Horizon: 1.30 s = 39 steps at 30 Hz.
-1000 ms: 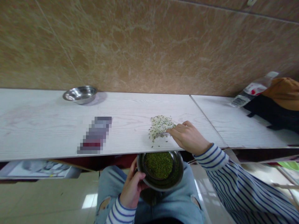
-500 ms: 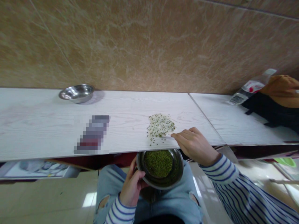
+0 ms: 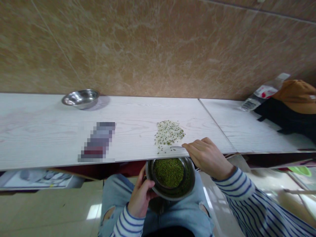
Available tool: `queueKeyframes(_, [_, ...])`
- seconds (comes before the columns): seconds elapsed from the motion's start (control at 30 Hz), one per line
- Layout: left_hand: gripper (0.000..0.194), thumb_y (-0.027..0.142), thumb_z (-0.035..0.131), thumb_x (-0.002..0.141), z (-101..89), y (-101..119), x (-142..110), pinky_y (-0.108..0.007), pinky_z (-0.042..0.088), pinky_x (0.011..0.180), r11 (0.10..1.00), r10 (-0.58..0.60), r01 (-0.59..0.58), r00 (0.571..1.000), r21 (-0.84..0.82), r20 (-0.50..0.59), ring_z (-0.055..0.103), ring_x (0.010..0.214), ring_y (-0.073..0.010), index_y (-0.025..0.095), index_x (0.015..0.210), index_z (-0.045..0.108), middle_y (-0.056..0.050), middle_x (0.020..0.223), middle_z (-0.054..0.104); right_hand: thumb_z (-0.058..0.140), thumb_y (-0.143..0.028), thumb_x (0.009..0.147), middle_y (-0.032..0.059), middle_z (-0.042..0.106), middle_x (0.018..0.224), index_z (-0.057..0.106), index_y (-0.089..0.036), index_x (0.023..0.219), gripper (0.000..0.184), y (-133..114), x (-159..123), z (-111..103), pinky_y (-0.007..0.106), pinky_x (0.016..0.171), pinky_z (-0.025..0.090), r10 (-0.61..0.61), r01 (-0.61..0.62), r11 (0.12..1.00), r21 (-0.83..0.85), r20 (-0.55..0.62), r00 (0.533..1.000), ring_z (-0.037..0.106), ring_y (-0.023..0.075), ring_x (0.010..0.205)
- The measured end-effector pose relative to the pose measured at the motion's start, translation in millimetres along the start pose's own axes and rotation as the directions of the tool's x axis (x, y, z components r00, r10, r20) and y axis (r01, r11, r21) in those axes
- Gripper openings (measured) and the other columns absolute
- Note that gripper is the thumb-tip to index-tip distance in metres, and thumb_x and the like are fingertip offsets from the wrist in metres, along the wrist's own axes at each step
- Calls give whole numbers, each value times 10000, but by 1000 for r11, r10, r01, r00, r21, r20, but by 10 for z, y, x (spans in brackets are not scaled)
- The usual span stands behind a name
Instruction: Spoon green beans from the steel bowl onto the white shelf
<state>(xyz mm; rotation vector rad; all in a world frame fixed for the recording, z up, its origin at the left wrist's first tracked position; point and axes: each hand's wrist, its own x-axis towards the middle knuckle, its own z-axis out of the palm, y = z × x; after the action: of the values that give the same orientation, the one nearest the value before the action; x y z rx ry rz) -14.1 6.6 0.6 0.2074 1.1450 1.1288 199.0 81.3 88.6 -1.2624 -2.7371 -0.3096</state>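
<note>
My left hand [image 3: 142, 194] grips the left rim of a steel bowl [image 3: 190, 187], thumb over the edge, holding it above my lap against the table's front edge. Small green beans [image 3: 169, 172] fill much of its bottom. In my closed right hand [image 3: 206, 156] is a slim metal utensil [image 3: 177, 147]; its kind is not clear, as the fingers cover the handle end. Its tip lies low over the table at the near side of a scattered patch of white grains mixed with green beans [image 3: 170, 131]. A few loose beans lie near the table edge.
On the white table [image 3: 133, 128] a second steel bowl [image 3: 81, 99] stands by the wall at left. A pixelated flat item [image 3: 98, 141] lies nearer. At right are a plastic bottle [image 3: 261, 93], a brown cap [image 3: 298, 95] and a black cloth item [image 3: 278, 112].
My right hand and the utensil have shifted slightly toward me, from the patch's near edge to just short of it. My left hand keeps its hold on the bowl.
</note>
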Motion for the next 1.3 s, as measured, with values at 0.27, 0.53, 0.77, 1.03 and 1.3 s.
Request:
queueKeyframes(0.27, [670,125,538,593,-13,12,0,-267,471,558,1000,10,-10,1000,-12,7,522,750,-152,270,1239,434,-25,1018,586,414,-169,864,43,638,810,557,-177,1058,241,-72,40,-5,306,695,276,-25,25,1000,16,-9,1000,533,154,778])
queueKeyframes(0.53, [658,122,527,603,-3,16,-15,-261,460,515,1000,22,-22,1000,10,-2,522,710,-151,255,1241,430,-29,976,591,448,-167,854,35,635,820,556,-176,1063,236,-96,87,-23,305,699,277,-64,65,997,32,-34,997,532,149,796])
queueKeyframes(0.77, [651,113,530,602,-22,25,-15,-262,467,539,1000,28,-28,1000,-14,-4,532,741,-154,265,1230,446,-25,987,598,458,-175,852,29,636,841,556,-192,1055,226,-89,131,-32,309,710,269,-93,94,995,44,-30,995,527,155,814])
queueKeyframes(1.03, [650,112,535,600,-17,23,-9,-272,472,545,999,30,-30,1000,-11,-6,532,750,-159,257,1228,446,-28,998,593,455,-158,846,27,645,858,564,-212,1042,231,-79,183,-53,313,723,256,-118,118,992,46,-7,993,521,155,831])
queueKeyframes(1.3, [648,112,526,606,-42,28,-3,-277,478,560,999,35,-35,999,-14,1,516,756,-153,262,1229,437,-23,1008,585,447,-151,846,35,647,868,556,-208,1071,256,-67,241,-69,319,725,257,-93,93,996,4,-8,996,520,162,850])
